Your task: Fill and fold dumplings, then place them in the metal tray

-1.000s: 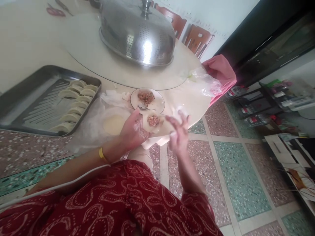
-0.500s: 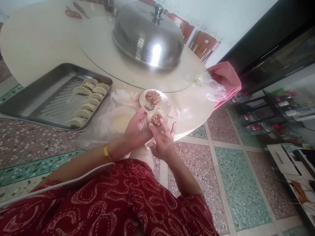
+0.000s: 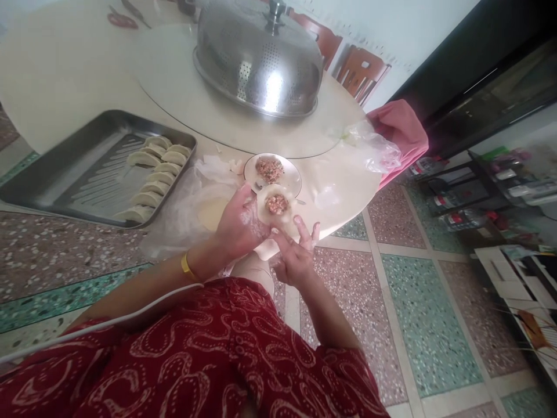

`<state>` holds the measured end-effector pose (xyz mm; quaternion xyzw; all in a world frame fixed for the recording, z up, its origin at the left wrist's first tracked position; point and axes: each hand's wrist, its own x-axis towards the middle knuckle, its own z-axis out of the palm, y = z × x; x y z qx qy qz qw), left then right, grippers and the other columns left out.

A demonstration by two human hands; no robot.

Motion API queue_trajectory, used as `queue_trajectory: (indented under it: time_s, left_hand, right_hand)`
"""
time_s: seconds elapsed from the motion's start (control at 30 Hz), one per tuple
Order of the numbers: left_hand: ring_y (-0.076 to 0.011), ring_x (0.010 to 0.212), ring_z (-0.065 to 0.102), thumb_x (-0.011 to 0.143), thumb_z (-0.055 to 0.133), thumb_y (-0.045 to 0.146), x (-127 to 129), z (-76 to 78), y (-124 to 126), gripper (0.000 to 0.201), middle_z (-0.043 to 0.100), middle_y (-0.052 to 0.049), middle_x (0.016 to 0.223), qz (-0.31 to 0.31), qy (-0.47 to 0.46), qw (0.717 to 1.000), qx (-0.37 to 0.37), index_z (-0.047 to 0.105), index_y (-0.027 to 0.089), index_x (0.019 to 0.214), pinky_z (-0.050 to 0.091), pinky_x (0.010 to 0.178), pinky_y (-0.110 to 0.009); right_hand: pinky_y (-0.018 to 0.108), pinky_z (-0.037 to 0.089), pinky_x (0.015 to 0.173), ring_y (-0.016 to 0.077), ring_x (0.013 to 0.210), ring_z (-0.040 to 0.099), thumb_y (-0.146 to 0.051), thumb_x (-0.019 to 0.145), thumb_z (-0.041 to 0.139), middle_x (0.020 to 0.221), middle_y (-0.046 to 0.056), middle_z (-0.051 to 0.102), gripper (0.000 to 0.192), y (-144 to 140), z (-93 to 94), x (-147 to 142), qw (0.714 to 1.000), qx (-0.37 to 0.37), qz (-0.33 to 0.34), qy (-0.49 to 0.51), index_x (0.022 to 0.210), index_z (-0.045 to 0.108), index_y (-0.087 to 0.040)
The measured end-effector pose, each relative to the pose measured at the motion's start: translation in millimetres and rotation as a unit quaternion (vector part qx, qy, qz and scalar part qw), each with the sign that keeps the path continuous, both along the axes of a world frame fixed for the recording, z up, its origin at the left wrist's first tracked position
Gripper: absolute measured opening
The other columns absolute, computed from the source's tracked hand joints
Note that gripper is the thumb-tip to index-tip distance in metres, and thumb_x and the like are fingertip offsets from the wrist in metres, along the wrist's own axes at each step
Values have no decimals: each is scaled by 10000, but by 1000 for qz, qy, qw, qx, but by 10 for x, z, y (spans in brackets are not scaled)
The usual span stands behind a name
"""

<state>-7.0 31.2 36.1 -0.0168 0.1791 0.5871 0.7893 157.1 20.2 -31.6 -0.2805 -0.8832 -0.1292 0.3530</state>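
Note:
A round dumpling wrapper (image 3: 264,212) lies spread on the fingers of my left hand (image 3: 239,223). My left thumb points up beside it, and the hand supports and grips the wrapper. On the middle of the wrapper sits a lump of meat filling (image 3: 277,204). My right hand (image 3: 296,253) is just below the wrapper's near edge, index finger stretched toward the left fingertips and other fingers spread. Whether that index finger touches the dough is hard to tell. Behind the wrapper, a white plate (image 3: 292,174) holds more filling and a partly hidden spoon.
To the left, a dark metal tray (image 3: 87,180) carries several folded dumplings (image 3: 154,187). Plastic wrap (image 3: 176,232) with a pale wrapper (image 3: 212,213) lies between tray and hands. A perforated steel dome cover (image 3: 261,64) stands farther back. A clear plastic bag (image 3: 376,148) is at the right edge.
My right fingers have drawn back from the filling toward the near edge of the wrapper. More of the wrapper shows, lying flatter on my left hand.

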Motion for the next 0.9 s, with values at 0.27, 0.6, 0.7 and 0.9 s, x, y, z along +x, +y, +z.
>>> queue_trajectory:
  time_s: [0.27, 0.6, 0.7, 0.9]
  left_hand:
    - [-278, 1310, 523, 1019, 303, 449, -10, 6, -19, 511, 736, -64, 1114, -24, 15, 999, 31, 677, 122, 1138, 462, 1045, -357]
    - [-296, 1292, 541, 1006, 335, 436, 46, 61, -25, 489, 739, -94, 1096, -19, 37, 999, 15, 684, 115, 1124, 481, 1028, -388]
    - [-289, 1271, 561, 1010, 313, 429, 50, 54, -31, 501, 730, -109, 1119, -28, 30, 999, 27, 676, 107, 1133, 487, 1027, -384]
    - [-313, 1198, 610, 1000, 230, 552, 21, 40, -56, 665, 727, -158, 1101, -41, 61, 997, 31, 656, 71, 1169, 545, 943, -395]
  right_hand:
    - [533, 17, 1260, 223, 1527, 208, -403, 966, 372, 1245, 55, 710, 443, 24, -51, 143, 999, 5, 14, 40, 1335, 545, -229]
    - [520, 55, 1264, 203, 1509, 262, -382, 992, 310, 1177, 31, 745, 430, -10, -76, 160, 997, 12, -11, 71, 1333, 535, -245]
    - [525, 50, 1263, 212, 1508, 267, -399, 994, 310, 1180, 22, 743, 415, -13, -66, 145, 998, 18, -14, 64, 1282, 572, -252]
    - [451, 163, 1257, 166, 1414, 428, -396, 989, 298, 1099, -15, 756, 396, -8, -15, 174, 987, 50, -21, 151, 1223, 600, -291]
